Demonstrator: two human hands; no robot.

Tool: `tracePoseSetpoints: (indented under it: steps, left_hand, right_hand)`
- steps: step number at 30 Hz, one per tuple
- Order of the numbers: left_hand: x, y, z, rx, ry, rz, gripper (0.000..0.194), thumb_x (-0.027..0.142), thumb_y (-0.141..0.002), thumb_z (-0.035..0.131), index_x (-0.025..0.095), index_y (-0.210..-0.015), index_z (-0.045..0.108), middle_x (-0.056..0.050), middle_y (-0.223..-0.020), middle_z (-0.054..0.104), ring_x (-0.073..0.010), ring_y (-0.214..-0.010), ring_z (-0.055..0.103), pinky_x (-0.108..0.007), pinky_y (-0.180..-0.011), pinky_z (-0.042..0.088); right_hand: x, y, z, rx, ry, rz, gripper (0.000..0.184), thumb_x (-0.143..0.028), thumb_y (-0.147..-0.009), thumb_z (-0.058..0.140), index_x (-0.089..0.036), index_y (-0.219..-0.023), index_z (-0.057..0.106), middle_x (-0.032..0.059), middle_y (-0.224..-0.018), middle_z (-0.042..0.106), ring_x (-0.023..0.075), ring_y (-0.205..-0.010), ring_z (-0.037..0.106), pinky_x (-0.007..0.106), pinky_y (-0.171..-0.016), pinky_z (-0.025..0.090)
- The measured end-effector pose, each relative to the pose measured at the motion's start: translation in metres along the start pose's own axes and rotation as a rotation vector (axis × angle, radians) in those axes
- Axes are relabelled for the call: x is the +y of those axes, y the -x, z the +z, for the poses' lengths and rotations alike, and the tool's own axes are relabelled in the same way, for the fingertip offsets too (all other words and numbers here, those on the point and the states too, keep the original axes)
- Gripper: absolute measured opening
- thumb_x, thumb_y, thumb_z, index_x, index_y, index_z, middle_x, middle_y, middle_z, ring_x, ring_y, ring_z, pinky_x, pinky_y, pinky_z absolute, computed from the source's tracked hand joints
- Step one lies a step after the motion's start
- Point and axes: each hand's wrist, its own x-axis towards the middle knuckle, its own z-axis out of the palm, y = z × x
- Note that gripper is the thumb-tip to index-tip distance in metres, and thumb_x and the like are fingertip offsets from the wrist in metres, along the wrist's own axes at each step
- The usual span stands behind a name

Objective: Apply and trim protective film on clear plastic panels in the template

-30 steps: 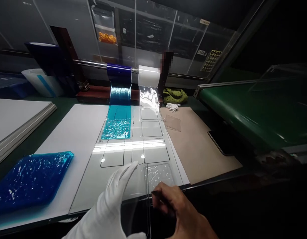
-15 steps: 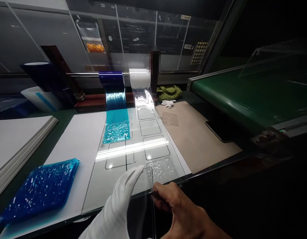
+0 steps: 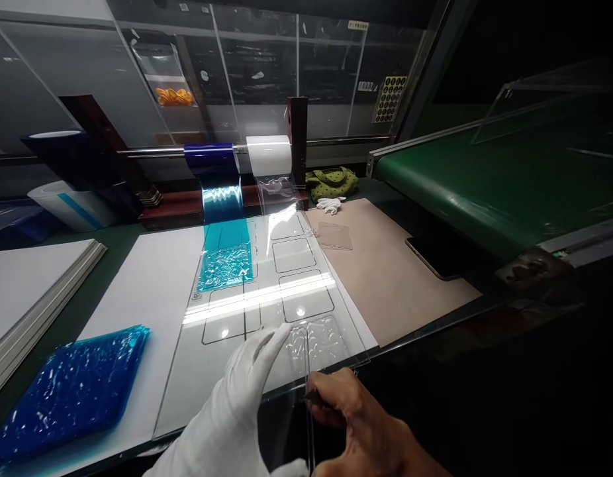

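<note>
Green conveyor [image 3: 485, 192], blk phone [image 3: 432, 258], white gloves [image 3: 331, 205] nr green bag [image 3: 331, 183]

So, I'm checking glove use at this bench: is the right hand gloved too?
No, the right hand is bare; only the left hand wears a white fabric glove.

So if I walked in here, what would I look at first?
You'd likely spot the shiny blue plastic pile at the lower left. At the bottom, a white-gloved left hand and a bare right hand are by a clear plastic sheet. Ahead, a blue roll and a white roll sit on a metal bar, and a big green belt fills the right.
</note>
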Motion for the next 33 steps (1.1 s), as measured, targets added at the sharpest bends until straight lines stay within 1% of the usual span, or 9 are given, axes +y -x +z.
tracePoseSetpoints:
  steps: [5, 8, 10, 13, 16, 19, 22, 27, 33]
  left_hand:
    - [0.009, -0.013, -0.003, 0.173, -0.458, -0.012, 0.111, 0.036, -0.055, 0.072, 0.030, -0.147, 0.011, -0.015, -0.138, 0.033, -0.0424, -0.125, 0.037, -0.058, -0.101, 0.035]
    - [0.008, -0.019, -0.005, 0.255, -0.609, -0.006, 0.108, 0.041, -0.059, 0.070, 0.024, -0.147, 0.011, -0.018, -0.137, 0.032, -0.0436, -0.125, 0.035, -0.061, -0.103, 0.031]
    - [0.002, -0.018, -0.006, 0.266, -0.559, -0.031, 0.111, 0.045, -0.059, 0.072, 0.023, -0.148, 0.010, -0.019, -0.139, 0.033, -0.0444, -0.127, 0.034, -0.061, -0.105, 0.029]
    - [-0.014, -0.011, -0.005, 0.146, -0.077, -0.241, 0.115, 0.055, -0.056, 0.075, 0.027, -0.149, 0.014, -0.016, -0.145, 0.035, -0.0445, -0.134, 0.030, -0.064, -0.108, 0.026]
    - [-0.029, -0.004, 0.001, -0.121, 0.824, -0.307, 0.107, 0.079, -0.058, 0.059, 0.027, -0.146, 0.028, -0.011, -0.153, 0.032, -0.0397, -0.140, 0.027, -0.059, -0.111, 0.027]
    - [-0.033, -0.003, 0.012, -0.283, 1.570, -0.283, 0.120, 0.097, -0.055, 0.027, 0.018, -0.145, 0.032, -0.016, -0.152, 0.034, -0.0384, -0.141, 0.027, -0.059, -0.113, 0.022]
    - [-0.028, -0.010, 0.024, -0.313, 1.899, -0.273, 0.137, 0.100, -0.043, 0.025, 0.005, -0.140, 0.038, -0.026, -0.147, 0.037, -0.0419, -0.140, 0.025, -0.063, -0.112, 0.021]
    - [-0.021, -0.024, 0.040, -0.236, 1.952, -0.327, 0.134, 0.098, -0.046, 0.030, 0.003, -0.141, 0.035, -0.027, -0.149, 0.032, -0.0431, -0.140, 0.026, -0.061, -0.111, 0.023]
    - [-0.016, -0.039, 0.052, -0.245, 1.919, -0.220, 0.134, 0.100, -0.047, 0.025, 0.009, -0.145, 0.025, -0.026, -0.145, 0.036, -0.0420, -0.138, 0.029, -0.059, -0.108, 0.028]
  right_hand:
    - [0.005, 0.000, -0.025, 0.328, 0.088, -0.155, 0.063, -0.076, -0.054, 0.071, -0.023, -0.067, 0.040, -0.0040, -0.066, 0.039, 0.0101, -0.057, 0.038, 0.020, -0.046, 0.039]
    - [0.015, -0.016, -0.072, 0.431, 0.273, -0.200, 0.053, -0.067, -0.072, 0.065, -0.024, -0.068, 0.036, -0.0056, -0.061, 0.035, 0.0098, -0.051, 0.036, 0.021, -0.044, 0.035]
    - [0.031, -0.033, -0.109, 0.459, 0.557, -0.143, 0.042, -0.057, -0.079, 0.064, -0.024, -0.072, 0.039, -0.0041, -0.062, 0.044, 0.0108, -0.052, 0.042, 0.023, -0.049, 0.038]
    - [0.062, -0.053, -0.154, 0.393, 0.937, -0.008, 0.036, -0.055, -0.083, 0.059, -0.021, -0.081, 0.050, 0.0020, -0.070, 0.060, 0.0175, -0.058, 0.056, 0.029, -0.053, 0.044]
    - [0.078, -0.062, -0.171, 0.336, 1.033, -0.001, 0.034, -0.050, -0.084, 0.057, -0.019, -0.097, 0.059, 0.0098, -0.092, 0.070, 0.0267, -0.080, 0.067, 0.036, -0.063, 0.051]
    - [0.064, -0.061, -0.159, 0.345, 1.049, -0.102, 0.053, -0.050, -0.084, 0.058, -0.015, -0.123, 0.054, 0.0176, -0.121, 0.064, 0.0341, -0.109, 0.061, 0.046, -0.083, 0.052]
    - [0.023, -0.056, -0.129, 0.279, 1.017, -0.332, 0.074, -0.051, -0.081, 0.063, -0.015, -0.141, 0.037, 0.0185, -0.134, 0.055, 0.0352, -0.124, 0.052, 0.052, -0.099, 0.046]
    - [-0.036, -0.062, -0.079, 0.004, 0.898, -0.643, 0.098, -0.054, -0.077, 0.066, -0.010, -0.150, 0.017, 0.0204, -0.141, 0.049, 0.0339, -0.133, 0.043, 0.054, -0.114, 0.028]
    - [-0.044, -0.079, -0.056, -0.190, 0.880, -0.652, 0.109, -0.062, -0.076, 0.063, -0.005, -0.151, 0.009, 0.0224, -0.147, 0.040, 0.0324, -0.140, 0.032, 0.056, -0.118, 0.012]
